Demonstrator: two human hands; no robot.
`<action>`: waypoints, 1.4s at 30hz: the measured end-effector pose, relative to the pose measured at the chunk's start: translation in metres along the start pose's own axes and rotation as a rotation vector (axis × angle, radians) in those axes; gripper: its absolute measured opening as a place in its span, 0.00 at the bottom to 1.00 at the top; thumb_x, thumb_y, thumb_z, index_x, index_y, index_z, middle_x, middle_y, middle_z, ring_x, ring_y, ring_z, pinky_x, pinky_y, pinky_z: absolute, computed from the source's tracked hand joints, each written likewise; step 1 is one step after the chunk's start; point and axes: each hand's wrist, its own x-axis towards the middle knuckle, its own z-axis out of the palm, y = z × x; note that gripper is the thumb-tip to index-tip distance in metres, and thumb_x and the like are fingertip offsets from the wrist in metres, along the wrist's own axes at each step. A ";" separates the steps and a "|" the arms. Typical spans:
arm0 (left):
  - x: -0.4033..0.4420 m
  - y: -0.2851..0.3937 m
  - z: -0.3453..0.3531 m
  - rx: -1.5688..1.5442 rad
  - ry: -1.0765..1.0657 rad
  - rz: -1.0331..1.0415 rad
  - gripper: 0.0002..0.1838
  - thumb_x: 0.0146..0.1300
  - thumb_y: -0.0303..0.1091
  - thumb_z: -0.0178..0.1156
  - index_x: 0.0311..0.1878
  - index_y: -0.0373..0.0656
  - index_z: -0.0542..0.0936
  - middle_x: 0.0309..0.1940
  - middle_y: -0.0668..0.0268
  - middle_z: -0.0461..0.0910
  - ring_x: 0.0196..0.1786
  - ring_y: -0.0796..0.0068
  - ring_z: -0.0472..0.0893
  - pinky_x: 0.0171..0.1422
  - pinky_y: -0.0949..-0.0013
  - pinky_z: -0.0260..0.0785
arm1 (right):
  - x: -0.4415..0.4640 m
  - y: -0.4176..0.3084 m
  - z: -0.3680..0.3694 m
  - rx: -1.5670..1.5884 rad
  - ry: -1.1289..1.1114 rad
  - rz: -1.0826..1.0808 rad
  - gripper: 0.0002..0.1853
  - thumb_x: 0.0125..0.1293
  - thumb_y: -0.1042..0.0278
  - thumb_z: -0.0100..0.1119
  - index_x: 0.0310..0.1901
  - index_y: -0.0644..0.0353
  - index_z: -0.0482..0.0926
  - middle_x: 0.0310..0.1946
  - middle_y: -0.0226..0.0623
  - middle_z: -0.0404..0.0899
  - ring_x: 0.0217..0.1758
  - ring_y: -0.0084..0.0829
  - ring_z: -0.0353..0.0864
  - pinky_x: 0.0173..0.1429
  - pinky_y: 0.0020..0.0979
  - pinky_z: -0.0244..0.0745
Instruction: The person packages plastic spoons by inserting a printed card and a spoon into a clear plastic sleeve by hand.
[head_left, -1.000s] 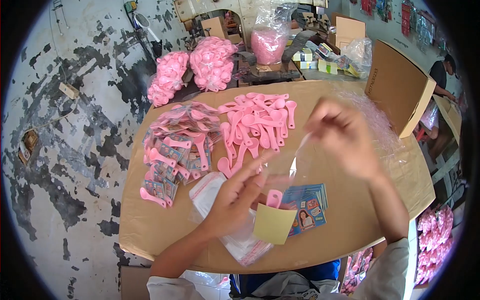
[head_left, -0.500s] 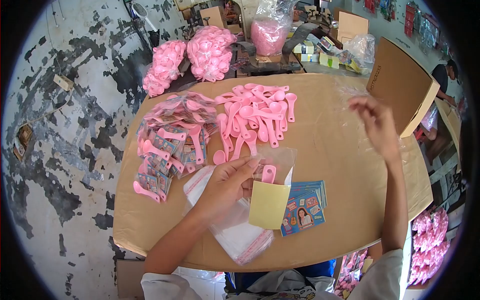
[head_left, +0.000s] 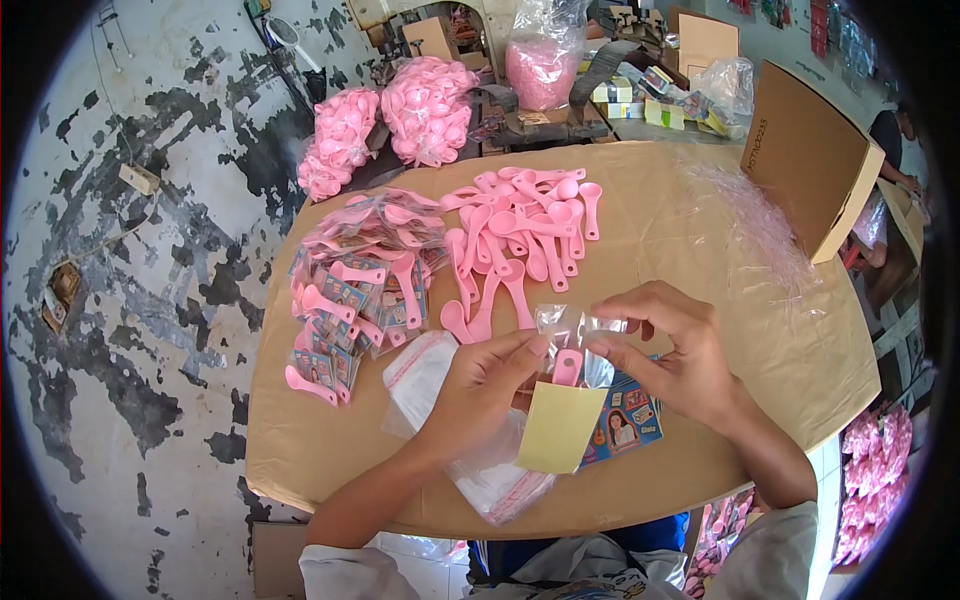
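Both my hands hold a clear plastic bag (head_left: 560,320) by its upper part. Inside it are a pink spoon (head_left: 567,367), its handle end showing, and a card with a plain yellow side (head_left: 563,428) facing me. My left hand (head_left: 487,385) pinches the bag's left edge, while my right hand (head_left: 677,352) grips the top right with thumb and fingers. Beneath them lie printed blue cards (head_left: 628,425), partly covered, and a stack of empty clear bags (head_left: 500,490). A heap of loose pink spoons (head_left: 525,225) sits beyond my hands, with a pile of filled bags (head_left: 365,270) to its left.
A cardboard box (head_left: 810,160) stands at the table's right edge beside a strip of thin plastic scraps (head_left: 760,225). Big bags of pink spoons (head_left: 428,110) rest behind the table. Another person (head_left: 888,150) sits at far right.
My right hand has come in from the plastic scraps at the right and taken hold of the bag's top. The left hand keeps its grip on the bag.
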 end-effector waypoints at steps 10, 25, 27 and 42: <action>-0.006 0.004 0.011 0.047 -0.075 0.008 0.19 0.75 0.40 0.50 0.58 0.36 0.76 0.41 0.65 0.82 0.39 0.81 0.82 0.40 0.75 0.77 | -0.005 0.004 -0.003 0.517 0.077 0.431 0.08 0.64 0.73 0.62 0.44 0.64 0.80 0.32 0.33 0.81 0.37 0.20 0.79 0.36 0.24 0.75; -0.003 0.003 0.009 0.018 0.077 0.070 0.21 0.76 0.41 0.45 0.59 0.36 0.75 0.40 0.62 0.84 0.37 0.78 0.85 0.36 0.75 0.80 | -0.012 0.004 0.016 0.542 -0.173 0.372 0.12 0.66 0.76 0.60 0.51 0.66 0.80 0.36 0.37 0.85 0.38 0.19 0.82 0.42 0.24 0.79; -0.004 0.004 0.011 0.025 0.076 0.096 0.20 0.76 0.41 0.45 0.59 0.36 0.75 0.39 0.63 0.84 0.37 0.79 0.85 0.36 0.76 0.79 | -0.011 0.003 0.015 0.527 -0.195 0.343 0.12 0.65 0.77 0.60 0.51 0.66 0.80 0.37 0.37 0.85 0.38 0.20 0.83 0.42 0.24 0.79; -0.003 -0.002 0.010 -0.029 -0.001 -0.009 0.18 0.75 0.39 0.47 0.57 0.35 0.76 0.43 0.59 0.83 0.44 0.71 0.85 0.44 0.72 0.79 | -0.007 0.001 0.008 0.263 0.050 0.120 0.09 0.63 0.77 0.62 0.45 0.62 0.82 0.35 0.35 0.84 0.36 0.18 0.82 0.35 0.22 0.76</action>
